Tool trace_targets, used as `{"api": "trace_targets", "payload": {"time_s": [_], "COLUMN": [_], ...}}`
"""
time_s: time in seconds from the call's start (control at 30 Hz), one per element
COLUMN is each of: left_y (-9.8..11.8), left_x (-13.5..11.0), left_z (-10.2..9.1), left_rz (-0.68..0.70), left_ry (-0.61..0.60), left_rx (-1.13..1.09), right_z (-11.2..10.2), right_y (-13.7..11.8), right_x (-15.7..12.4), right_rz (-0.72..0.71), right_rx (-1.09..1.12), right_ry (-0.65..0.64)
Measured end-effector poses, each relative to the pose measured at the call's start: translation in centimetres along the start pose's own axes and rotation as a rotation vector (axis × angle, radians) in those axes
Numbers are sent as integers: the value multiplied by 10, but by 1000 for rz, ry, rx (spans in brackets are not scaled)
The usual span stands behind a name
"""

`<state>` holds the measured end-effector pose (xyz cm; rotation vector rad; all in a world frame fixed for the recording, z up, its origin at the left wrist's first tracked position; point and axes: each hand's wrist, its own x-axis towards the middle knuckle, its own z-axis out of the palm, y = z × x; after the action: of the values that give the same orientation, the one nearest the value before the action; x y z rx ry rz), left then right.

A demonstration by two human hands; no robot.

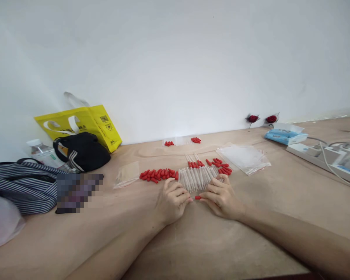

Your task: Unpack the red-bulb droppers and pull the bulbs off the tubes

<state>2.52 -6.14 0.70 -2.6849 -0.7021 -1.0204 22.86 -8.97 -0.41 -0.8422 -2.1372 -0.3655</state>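
Observation:
Between my hands, low over the table, a thin clear dropper tube (pixel 193 197) lies level with a red rubber bulb (pixel 197 198) at its right end. My left hand (pixel 173 200) pinches the tube, its fingers closed. The fingers of my right hand (pixel 223 198) are closed on the bulb. Just beyond my hands lies a row of clear tubes (pixel 196 178). A heap of red bulbs (pixel 156 174) sits to its left, and more loose bulbs (pixel 225 169) lie at its right. Several tubes with red bulbs on them (pixel 194 164) rest behind the row.
Clear plastic bags (pixel 243 157) lie right of the tubes, another bag (pixel 126 174) left. Small bagged bulbs (pixel 196 140) are by the wall. A yellow bag (pixel 84 120), black cap (pixel 84 149), bottle (pixel 42 151) and striped bag (pixel 26 184) stand left; tissues (pixel 286 135) and a power strip (pixel 323 157) right.

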Motion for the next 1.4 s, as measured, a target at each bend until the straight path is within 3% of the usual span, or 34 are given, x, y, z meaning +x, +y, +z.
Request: {"api": "trace_targets", "payload": {"time_s": [0.3, 0.4, 0.57, 0.7, 0.8, 0.93, 1.07, 1.2, 1.4], "left_y": [0, -7, -24, -28, -30, -35, -42, -45, -43], "left_x": [-1, -3, -2, 14, 37, 68, 87, 94, 96], "left_z": [0, -7, -20, -22, -21, -12, 10, 29, 34], "left_rz": [32, -20, -348, -569, -759, -1018, -1046, -1052, -1039], "left_ry": [26, 24, 35, -33, -151, -307, -339, -394, -469], "left_rx": [-24, -22, -52, -197, -397, -565, -498, -361, -190], "right_z": [0, -3, -8, -8, -9, -6, 3, 14, 23], "right_y": [0, 7, 18, 32, 53, 86, 106, 113, 119], "right_x": [-1, -5, -6, 2, 14, 34, 52, 59, 60], "right_rz": [-7, 30, 132, 256, 469, 848, 1049, 1075, 1116], "right_rx": [41, 27, 3, -125, -221, -233, -225, -249, -282], "right_ry": [8, 12, 0, 22, -61, -275, -415, -460, -498]}}
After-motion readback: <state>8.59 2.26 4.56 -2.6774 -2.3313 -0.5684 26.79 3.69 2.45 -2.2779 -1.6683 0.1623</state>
